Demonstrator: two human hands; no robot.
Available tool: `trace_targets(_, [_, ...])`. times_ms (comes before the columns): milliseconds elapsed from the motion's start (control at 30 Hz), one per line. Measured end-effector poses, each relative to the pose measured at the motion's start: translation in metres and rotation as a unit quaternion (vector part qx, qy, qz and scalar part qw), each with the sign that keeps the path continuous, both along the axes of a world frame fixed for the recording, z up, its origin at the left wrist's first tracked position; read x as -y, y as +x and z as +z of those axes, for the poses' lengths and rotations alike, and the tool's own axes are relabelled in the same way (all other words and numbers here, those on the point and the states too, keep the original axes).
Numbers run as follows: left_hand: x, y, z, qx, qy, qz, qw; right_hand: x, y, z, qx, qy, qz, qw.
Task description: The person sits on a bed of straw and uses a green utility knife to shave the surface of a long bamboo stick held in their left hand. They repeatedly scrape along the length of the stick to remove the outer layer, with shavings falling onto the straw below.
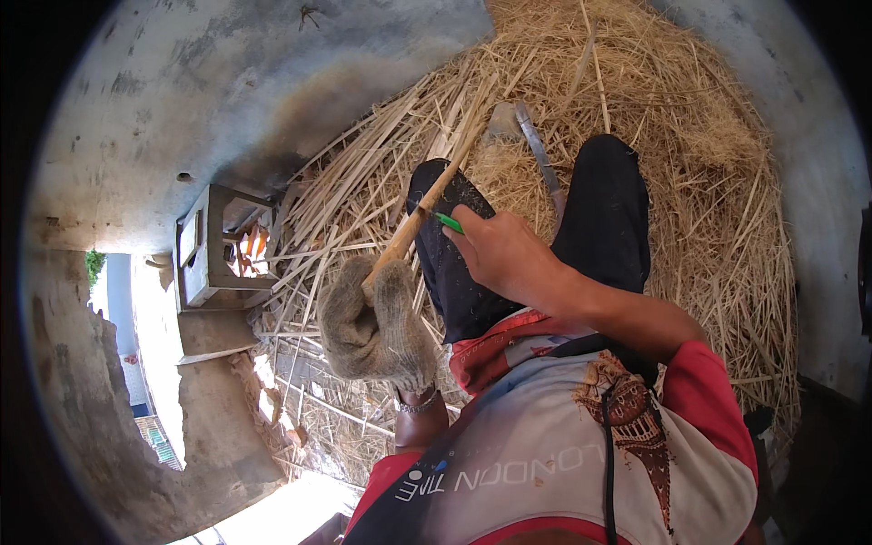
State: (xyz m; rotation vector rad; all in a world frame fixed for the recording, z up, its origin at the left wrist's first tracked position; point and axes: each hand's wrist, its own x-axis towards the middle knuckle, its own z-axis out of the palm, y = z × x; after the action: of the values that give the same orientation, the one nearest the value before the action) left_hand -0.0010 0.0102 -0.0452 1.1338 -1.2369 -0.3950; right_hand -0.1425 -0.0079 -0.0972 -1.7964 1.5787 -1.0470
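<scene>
My left hand (377,322), in a thick grey-brown knitted glove, is closed round the lower end of a long tan wooden stick (431,197). The stick slants up and away over my left thigh, its far end among the straw. My bare right hand (498,252) grips a small tool with a bright green handle (449,222), pointed at the stick just above the glove. Its thin tip is too fine to make out, so I cannot tell whether it touches the wood. Between my knees a long knife (538,150) with a grey metal blade lies on the straw.
Straw and thin split strips (690,182) pile up in front and to the right. A grey stone (503,123) is next to the knife. A box-like frame (227,247) stands at left by a broken wall opening (150,354). Grey walls (300,82) enclose the spot.
</scene>
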Motion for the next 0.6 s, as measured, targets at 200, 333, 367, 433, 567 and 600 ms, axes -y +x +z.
trace_targets(200, [0.006, -0.004, 0.005, 0.002, -0.003, -0.033, 0.999, 0.038, -0.022, -0.057, -0.008, 0.040, -0.067, 0.997])
trace_targets(333, [0.003, -0.011, 0.002, 0.004, -0.024, -0.015, 1.000, 0.012, -0.016, -0.022, 0.034, 0.006, -0.013, 0.999])
trace_targets(367, [0.003, -0.013, 0.001, 0.002, -0.031, -0.010, 0.999, 0.005, -0.014, -0.011, 0.041, -0.005, 0.000, 0.999])
trace_targets(433, [0.007, -0.010, 0.003, 0.007, -0.022, -0.016, 1.000, -0.005, -0.007, 0.009, 0.062, -0.035, 0.024, 0.997])
trace_targets(567, [0.010, 0.002, 0.008, 0.079, -0.051, -0.043, 0.995, -0.016, -0.005, 0.023, 0.063, -0.032, 0.062, 0.996])
trace_targets(600, [0.011, 0.001, 0.006, 0.080, -0.077, -0.050, 0.993, -0.018, -0.004, 0.024, 0.069, -0.036, 0.064, 0.995])
